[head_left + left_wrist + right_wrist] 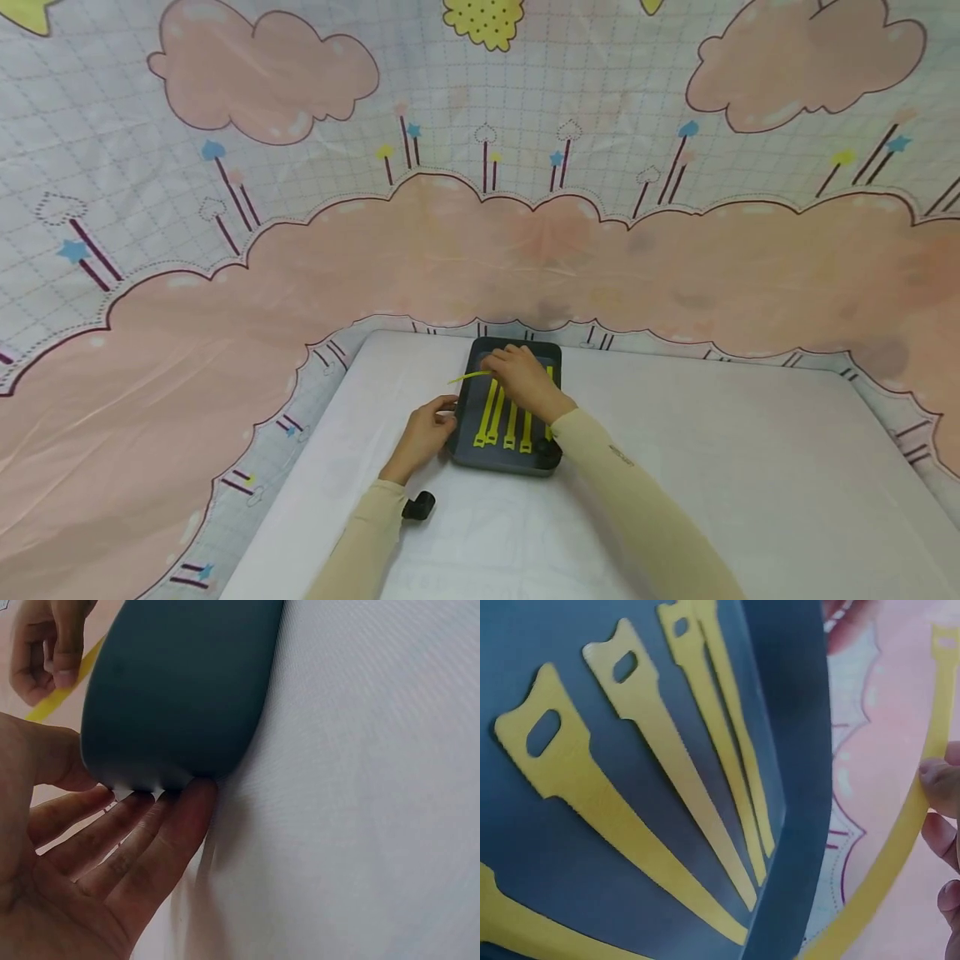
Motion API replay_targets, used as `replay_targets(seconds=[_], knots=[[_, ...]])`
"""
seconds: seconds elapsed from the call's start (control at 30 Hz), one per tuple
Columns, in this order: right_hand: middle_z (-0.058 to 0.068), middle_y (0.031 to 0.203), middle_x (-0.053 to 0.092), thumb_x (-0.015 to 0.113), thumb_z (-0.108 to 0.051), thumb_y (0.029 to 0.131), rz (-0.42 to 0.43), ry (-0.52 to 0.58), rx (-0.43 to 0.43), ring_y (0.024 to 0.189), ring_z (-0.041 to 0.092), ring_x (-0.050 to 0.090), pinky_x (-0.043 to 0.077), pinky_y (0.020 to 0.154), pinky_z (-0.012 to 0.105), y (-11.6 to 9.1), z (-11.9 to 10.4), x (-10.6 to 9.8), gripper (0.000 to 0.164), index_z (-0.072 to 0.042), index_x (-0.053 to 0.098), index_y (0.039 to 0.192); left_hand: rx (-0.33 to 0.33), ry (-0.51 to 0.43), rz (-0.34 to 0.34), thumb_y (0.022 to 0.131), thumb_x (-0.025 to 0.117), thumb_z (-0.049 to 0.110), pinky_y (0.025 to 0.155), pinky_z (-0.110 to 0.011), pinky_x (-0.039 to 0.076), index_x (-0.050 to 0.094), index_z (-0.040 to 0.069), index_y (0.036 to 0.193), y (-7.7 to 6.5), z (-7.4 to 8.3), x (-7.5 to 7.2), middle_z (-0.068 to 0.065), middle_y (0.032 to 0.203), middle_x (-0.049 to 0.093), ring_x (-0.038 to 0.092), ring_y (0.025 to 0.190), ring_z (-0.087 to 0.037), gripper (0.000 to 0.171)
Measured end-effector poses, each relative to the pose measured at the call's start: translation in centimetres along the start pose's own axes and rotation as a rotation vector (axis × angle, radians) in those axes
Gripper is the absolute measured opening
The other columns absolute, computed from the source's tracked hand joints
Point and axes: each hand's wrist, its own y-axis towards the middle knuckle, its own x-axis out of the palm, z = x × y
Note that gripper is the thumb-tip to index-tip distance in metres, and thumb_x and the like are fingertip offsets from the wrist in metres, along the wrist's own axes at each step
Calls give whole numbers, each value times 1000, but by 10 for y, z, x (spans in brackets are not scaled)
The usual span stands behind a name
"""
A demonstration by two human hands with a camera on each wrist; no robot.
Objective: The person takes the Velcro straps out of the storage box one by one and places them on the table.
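Note:
A dark grey tray (504, 461) holds several yellow hook-and-loop cable ties (510, 425), each with a slotted head, lying side by side. Above the tray's far half, my right hand (521, 382) pinches one yellow cable tie (468, 377) between thumb and fingers; its end points left past the rim. In the right wrist view that held tie (900, 847) hangs beside the tray wall (799, 750), slotted head up. My left hand (424, 433) is at the tray's left side. Its fairly straight fingers (169, 844) touch the outer wall in the left wrist view, the thumb tip partly hidden at the rim.
The tray stands near the back edge of a white-covered table (712, 483). A patterned cloth (600, 267) with pink clouds hangs behind and along the left side. A small black wrist camera (420, 506) sits by the left cuff.

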Motion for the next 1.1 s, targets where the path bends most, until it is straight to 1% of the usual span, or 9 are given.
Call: replay_targets(seconds=[0.17, 0.27, 0.4, 0.5, 0.63, 0.8, 0.97, 1.1], knots=[[0, 104, 70, 61, -13, 97, 52, 89, 71, 94, 20, 62, 48, 86, 40, -4, 4, -4, 15, -14, 70, 109, 6, -7, 11, 89, 59, 3, 79, -38, 56, 60, 3, 131, -1, 2, -2, -20, 121, 68, 70, 98, -28, 42], [-1, 102, 70, 60, -14, 98, 82, 125, 113, 93, 19, 63, 50, 89, 39, -8, 5, -5, 14, -15, 70, 108, 5, -4, 10, 89, 59, 2, 80, -39, 56, 60, 3, 131, -2, 4, -2, -20, 121, 67, 70, 98, -28, 42], [-1, 98, 69, 62, -16, 97, 134, 201, 168, 87, 16, 63, 53, 82, 35, -14, 2, -4, 11, -15, 69, 106, -3, 0, 9, 89, 59, 3, 81, -39, 56, 61, 4, 131, -3, 3, -2, -19, 121, 68, 70, 98, -27, 42], [0, 97, 68, 63, -15, 96, 169, 253, 191, 84, 14, 62, 53, 76, 33, -17, 0, -4, 10, -15, 69, 104, -5, 1, 9, 90, 59, 4, 82, -39, 56, 61, 4, 131, -3, 1, -1, -18, 121, 68, 70, 99, -27, 41], [0, 97, 68, 64, -14, 96, 205, 304, 224, 85, 14, 63, 53, 76, 33, -21, -1, -5, 10, -14, 69, 104, -9, -9, 7, 90, 59, 4, 83, -40, 56, 61, 5, 131, -2, 1, 1, -18, 121, 68, 69, 101, -27, 41], [1, 95, 69, 64, -11, 95, 243, 415, 283, 81, 12, 62, 53, 73, 30, -27, -3, -7, 11, -12, 69, 105, -1, -23, 11, 90, 59, 5, 83, -40, 56, 61, 5, 131, -3, 3, 1, -18, 121, 68, 69, 101, -28, 41], [1, 91, 69, 63, -13, 96, 265, 521, 334, 76, 10, 58, 51, 69, 25, -33, -6, -11, 13, -12, 68, 107, -1, -15, 18, 89, 59, 4, 79, -37, 57, 61, 5, 131, -2, 1, 1, -18, 121, 68, 69, 100, -27, 42], [1, 91, 70, 63, -12, 96, 273, 556, 349, 76, 10, 60, 52, 69, 25, -36, -7, -14, 12, -12, 69, 107, -7, -14, 20, 90, 59, 4, 73, -31, 55, 61, 6, 131, -1, -1, 2, -17, 121, 68, 69, 100, -27, 42]])
